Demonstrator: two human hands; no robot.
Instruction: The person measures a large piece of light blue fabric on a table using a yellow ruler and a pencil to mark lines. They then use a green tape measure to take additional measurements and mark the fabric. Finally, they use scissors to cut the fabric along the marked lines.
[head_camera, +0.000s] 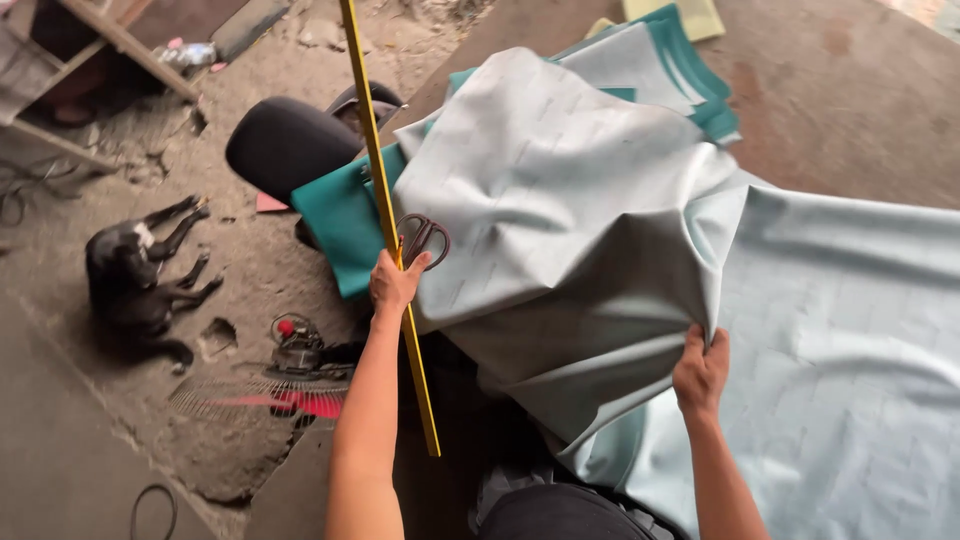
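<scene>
While left hand (395, 280) fingers wrap yellow ruler (385, 200) and scissors (424, 237), right hand (700, 372) fingers pinching pale fabric (580, 230).

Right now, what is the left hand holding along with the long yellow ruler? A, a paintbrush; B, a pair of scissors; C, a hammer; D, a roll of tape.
B: the left hand grips the yellow ruler together with a pair of scissors, whose looped handles stick out against the pale grey fabric.
</scene>
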